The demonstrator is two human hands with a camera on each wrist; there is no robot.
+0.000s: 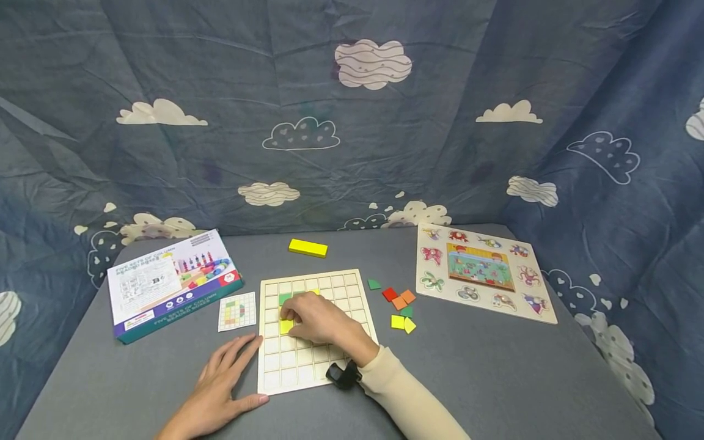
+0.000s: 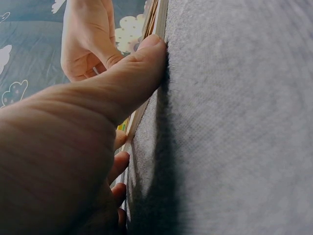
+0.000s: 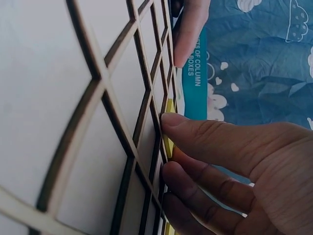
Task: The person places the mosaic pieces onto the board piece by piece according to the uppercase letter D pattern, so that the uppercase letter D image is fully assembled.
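A light wooden grid board [image 1: 288, 376] lies flat on the table. My right hand [image 1: 316, 318] reaches over its left middle, thumb and fingers curled around a yellow tile [image 3: 169, 142] at the cells. In the head view a yellow square [image 1: 286, 327] shows beside the fingertips, partly covered. Further up the board sit green tiles [image 1: 284, 298] and a bit of yellow [image 1: 316, 291]; the hand hides some cells between. My left hand [image 1: 220, 373] rests with spread fingers on the table, its thumb and fingertips by the board's left edge.
A gridded pattern card [image 1: 238, 311] lies left of the board, beside a toy box [image 1: 176, 284]. Loose red [image 1: 389, 294], orange, green and yellow tiles [image 1: 397, 322] lie to the right. Behind are a yellow block [image 1: 308, 247] and, at right, a wooden picture puzzle [image 1: 484, 272].
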